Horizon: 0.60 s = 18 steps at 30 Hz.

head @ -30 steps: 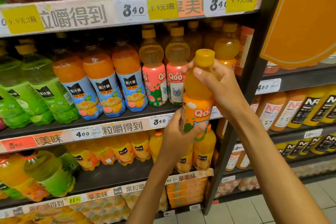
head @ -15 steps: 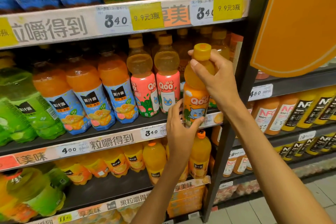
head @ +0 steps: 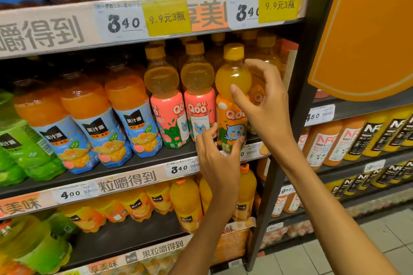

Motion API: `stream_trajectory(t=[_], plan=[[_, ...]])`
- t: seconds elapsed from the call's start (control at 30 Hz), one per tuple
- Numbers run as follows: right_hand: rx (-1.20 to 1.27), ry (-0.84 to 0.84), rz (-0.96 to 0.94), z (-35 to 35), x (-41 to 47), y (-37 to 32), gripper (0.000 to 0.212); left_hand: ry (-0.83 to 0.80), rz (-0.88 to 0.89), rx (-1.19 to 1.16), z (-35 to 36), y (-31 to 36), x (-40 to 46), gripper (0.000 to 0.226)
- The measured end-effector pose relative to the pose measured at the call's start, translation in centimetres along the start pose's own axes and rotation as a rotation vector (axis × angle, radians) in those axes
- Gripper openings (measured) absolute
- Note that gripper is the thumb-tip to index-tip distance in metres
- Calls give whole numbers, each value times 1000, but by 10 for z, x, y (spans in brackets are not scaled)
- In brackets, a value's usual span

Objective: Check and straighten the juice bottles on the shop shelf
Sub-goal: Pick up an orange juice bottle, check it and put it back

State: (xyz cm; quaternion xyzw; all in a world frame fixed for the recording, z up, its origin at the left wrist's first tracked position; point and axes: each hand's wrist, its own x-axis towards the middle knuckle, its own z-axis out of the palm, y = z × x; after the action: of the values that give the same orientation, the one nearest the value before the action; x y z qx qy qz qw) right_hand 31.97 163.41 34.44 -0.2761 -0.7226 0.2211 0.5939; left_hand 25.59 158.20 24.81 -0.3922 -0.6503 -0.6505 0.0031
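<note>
An orange Qoo juice bottle with a yellow cap and a blue cat label stands upright at the front right of the middle shelf. It is next to two pink-label Qoo bottles. My left hand pinches the orange bottle's base between thumb and fingers. My right hand has its thumb on the front of the round upper part, with the fingers curled loosely by the neck. More orange-capped bottles stand behind, partly hidden.
Blue-label orange bottles and green bottles lean to the left on the same shelf. A black upright post borders the bottle's right side. NFC juice bottles fill the neighbouring bay under an orange sign.
The orange Qoo bottle went from held in front of the shelf to standing on the shelf edge beside the pink bottles. My right hand's grip on its top has loosened.
</note>
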Motion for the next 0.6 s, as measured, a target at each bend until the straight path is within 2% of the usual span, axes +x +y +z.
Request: stream_trajectory(t=[0.1, 0.4, 0.5, 0.6], plan=[[-126, -18, -28, -2, -1, 2, 48, 49, 26, 128, 4, 1, 2, 56], [-396, 28, -82, 5, 11, 8, 48, 26, -4, 132, 19, 8, 7, 51], [-435, 34, -82, 6, 12, 8, 49, 7, 2, 161, 21, 8, 9, 50], [-416, 127, -109, 5, 13, 4, 46, -29, -8, 168, 19, 8, 10, 51]])
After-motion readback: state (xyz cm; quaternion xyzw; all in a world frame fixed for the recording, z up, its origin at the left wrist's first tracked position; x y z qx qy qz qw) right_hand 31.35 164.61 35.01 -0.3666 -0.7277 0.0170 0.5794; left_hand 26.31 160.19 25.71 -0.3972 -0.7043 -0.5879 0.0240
